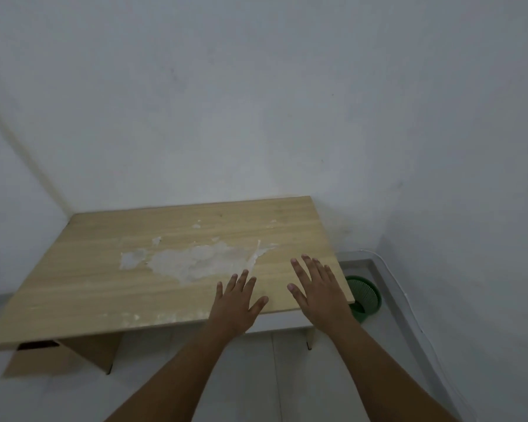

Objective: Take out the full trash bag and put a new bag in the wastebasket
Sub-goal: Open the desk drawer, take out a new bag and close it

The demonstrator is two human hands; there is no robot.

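Both my left hand (237,303) and right hand (317,287) spread flat over table (134,269); green wastebasket (367,296) lower right, contents indiscernible.

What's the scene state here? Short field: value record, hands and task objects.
left hand: open, fingers spread, holding nothing, over the table's near edge
right hand: open, fingers spread, holding nothing, over the table's right near corner
wastebasket: green mesh, on the floor right of the table, partly hidden by the tabletop
trash bag: none visible
table: wooden, veneer worn off in the middle
cardboard box: under the table, left side
task progress: not started, wastebasket untouched
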